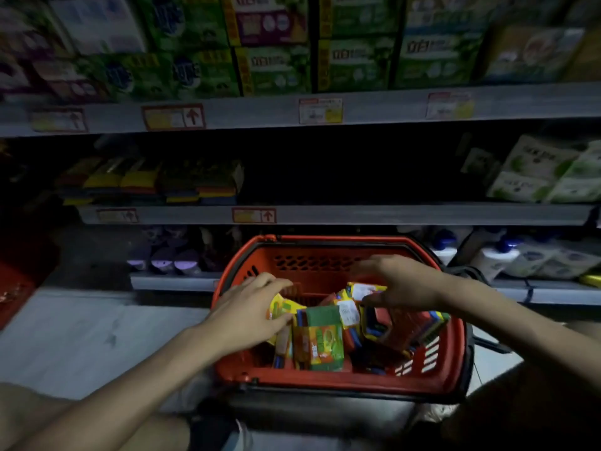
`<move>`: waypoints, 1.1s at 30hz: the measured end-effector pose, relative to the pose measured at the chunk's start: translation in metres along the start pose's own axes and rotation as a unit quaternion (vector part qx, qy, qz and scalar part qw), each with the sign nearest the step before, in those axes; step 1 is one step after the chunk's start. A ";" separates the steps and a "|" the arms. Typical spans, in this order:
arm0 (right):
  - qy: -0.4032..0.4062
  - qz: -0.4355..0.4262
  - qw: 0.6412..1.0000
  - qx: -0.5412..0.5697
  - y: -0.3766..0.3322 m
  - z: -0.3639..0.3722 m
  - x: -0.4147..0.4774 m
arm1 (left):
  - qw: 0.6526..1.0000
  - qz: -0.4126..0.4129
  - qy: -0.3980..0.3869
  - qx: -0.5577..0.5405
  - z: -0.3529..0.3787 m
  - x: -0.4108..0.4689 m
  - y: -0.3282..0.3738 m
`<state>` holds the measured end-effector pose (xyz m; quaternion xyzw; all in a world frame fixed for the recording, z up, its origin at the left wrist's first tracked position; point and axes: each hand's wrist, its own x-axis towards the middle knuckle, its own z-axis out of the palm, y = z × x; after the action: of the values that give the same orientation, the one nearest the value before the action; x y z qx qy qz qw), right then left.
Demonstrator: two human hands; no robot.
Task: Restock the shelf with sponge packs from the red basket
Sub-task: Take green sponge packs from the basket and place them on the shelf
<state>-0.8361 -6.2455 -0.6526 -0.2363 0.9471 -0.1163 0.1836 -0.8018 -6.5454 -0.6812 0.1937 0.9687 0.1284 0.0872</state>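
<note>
Red basket (338, 380) on floor in front of shelving, black handle down along rim, approx half full. Sponge packs (325, 340) inside: clear wrap, green/yellow/orange labels, blue & red sponges, mostly on edge, jumbled, some w/ white stickers. Yellow pack (281, 309) at basket's left side, gripped by left hand (250, 307). Mid shelf (357, 214): stacked packs (146, 182) at left end; rest too dark to tell.

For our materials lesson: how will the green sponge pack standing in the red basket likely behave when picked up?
The green sponge pack probably feels light and squashy, being sponge. Its glossy wrap may be slippery. Standing on edge among other packs in the red basket, it could tip once neighbours go.
</note>
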 end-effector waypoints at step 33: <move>0.167 0.387 0.884 0.202 0.062 0.048 0.010 | 0.930 -0.174 -0.137 -0.292 0.020 0.071 0.021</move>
<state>-0.8503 -6.2036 -0.7182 0.2143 0.9359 -0.2625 0.0964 -0.8546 -6.4946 -0.7026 0.0038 0.8855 0.3608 0.2928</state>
